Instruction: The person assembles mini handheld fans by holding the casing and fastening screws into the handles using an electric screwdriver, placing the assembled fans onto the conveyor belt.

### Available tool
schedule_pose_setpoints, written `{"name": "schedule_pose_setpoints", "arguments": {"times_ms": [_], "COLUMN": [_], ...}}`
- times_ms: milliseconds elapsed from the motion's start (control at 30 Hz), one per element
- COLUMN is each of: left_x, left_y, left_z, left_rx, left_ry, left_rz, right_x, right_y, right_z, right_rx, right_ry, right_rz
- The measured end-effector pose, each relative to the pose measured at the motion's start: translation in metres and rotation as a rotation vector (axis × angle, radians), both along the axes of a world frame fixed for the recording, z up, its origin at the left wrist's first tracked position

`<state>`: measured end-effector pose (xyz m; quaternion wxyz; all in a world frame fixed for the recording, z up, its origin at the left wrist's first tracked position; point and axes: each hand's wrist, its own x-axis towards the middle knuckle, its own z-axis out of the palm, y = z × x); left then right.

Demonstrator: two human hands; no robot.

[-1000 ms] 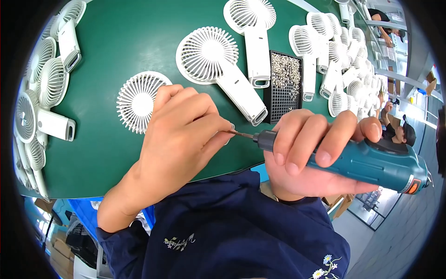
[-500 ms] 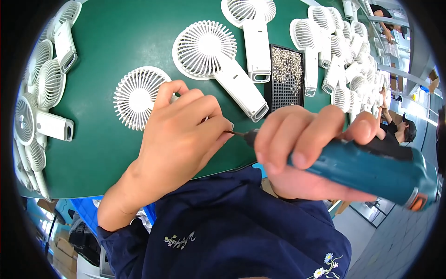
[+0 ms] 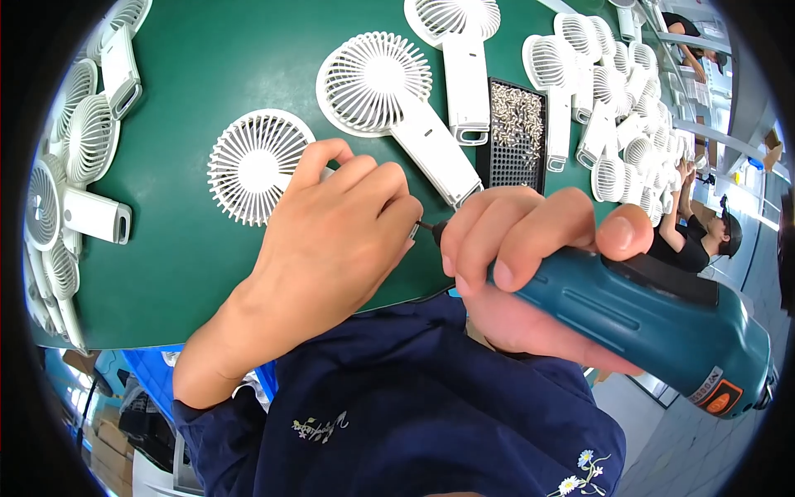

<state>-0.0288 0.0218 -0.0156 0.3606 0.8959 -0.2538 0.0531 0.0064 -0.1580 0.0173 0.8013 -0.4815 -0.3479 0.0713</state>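
**Operator:** Right hand (image 3: 530,257) is wrapped shut around the barrel of the teal electric screwdriver (image 3: 654,319), index and middle fingers forward near the nose, thumb underneath. Left hand (image 3: 331,240) is closed over the handle of a white handheld fan (image 3: 258,166), pressing it onto the green mat (image 3: 207,74). Only the round grille shows past the knuckles, to the left of the driver tip.

**Instructor:** Where does the bit (image 3: 424,225) sit?

**Operator:** It runs from the driver nose straight into the curl of the left fingers. The screw and its seat are hidden behind those fingers, so engagement cannot be confirmed.

**Instructor:** Then judge by alignment. Hold the driver's axis in line with the screw; the tool looks strongly tilted toward the near right, so level the body before triggering, or the bit may cam out. Keep the left fingertips beside the bit as a guide, not in front of it.

**Operator:** Fan support?

**Instructor:** Keep the handle flat on the mat under firm downward pressure so the housing does not rotate. Apply light axial push and stop once the screw seats; the plastic housing probably strips easily.

**Operator:** Surroundings: a second white fan (image 3: 397,108) lies just beyond the left hand, the black screw tray (image 3: 515,132) stands to its right, and further fans line the left and far right edges.

**Instructor:** Keep the driver's rear clear of them.
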Motion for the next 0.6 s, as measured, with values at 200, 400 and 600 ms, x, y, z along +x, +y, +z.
{"name": "schedule_pose_setpoints", "arguments": {"times_ms": [200, 400, 600], "left_x": [0.000, 0.002, 0.000], "left_y": [-0.001, 0.000, -0.006], "left_z": [-0.003, -0.004, -0.003], "left_rx": [-0.007, 0.002, -0.064], "left_ry": [-0.009, -0.003, -0.008], "left_rz": [0.020, 0.002, 0.029], "right_x": [-0.004, -0.005, 0.011], "right_y": [0.014, 0.011, -0.032], "right_z": [-0.009, -0.005, 0.007], "right_rx": [0.149, 0.082, 0.161], "right_ry": [0.088, 0.035, -0.082], "right_rz": [-0.052, -0.063, -0.342]}}
